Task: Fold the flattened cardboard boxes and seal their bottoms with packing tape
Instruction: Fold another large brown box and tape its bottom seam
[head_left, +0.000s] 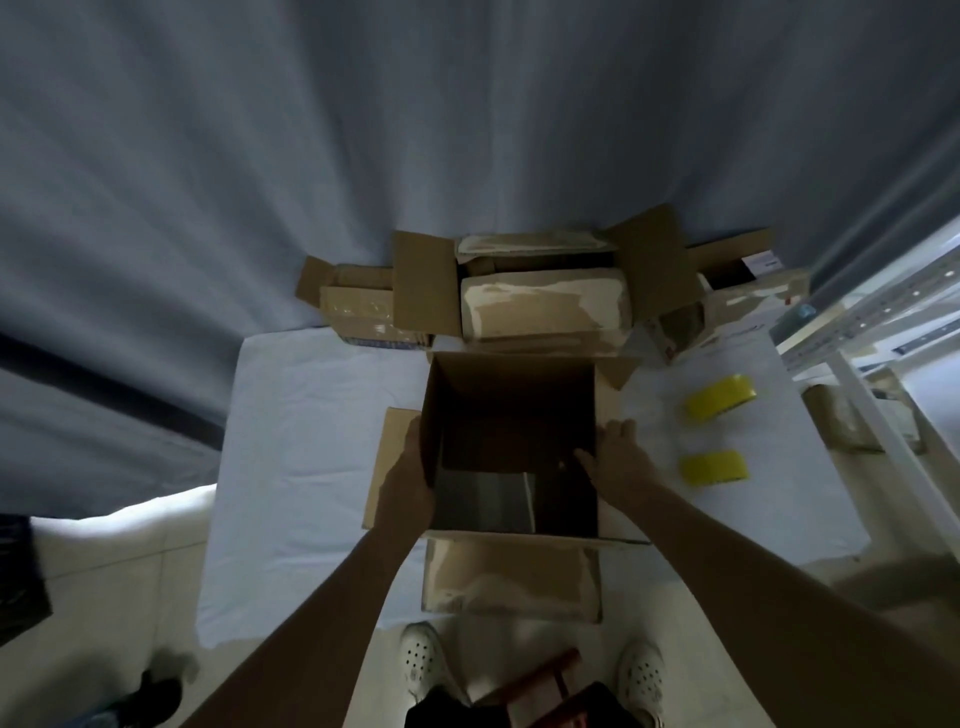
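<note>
An opened-up brown cardboard box stands upright on the white sheet in front of me, its top flaps spread outward. My left hand grips its left wall, with the fingers hidden behind the cardboard. My right hand holds the right wall, thumb inside the box and fingers outside. Two yellow rolls of packing tape lie to the right: one roll farther away, the other roll nearer.
Several other cardboard boxes with open flaps are stacked at the far edge against a grey curtain. A white metal rack stands at right. My white shoes show below, beside a dark red object.
</note>
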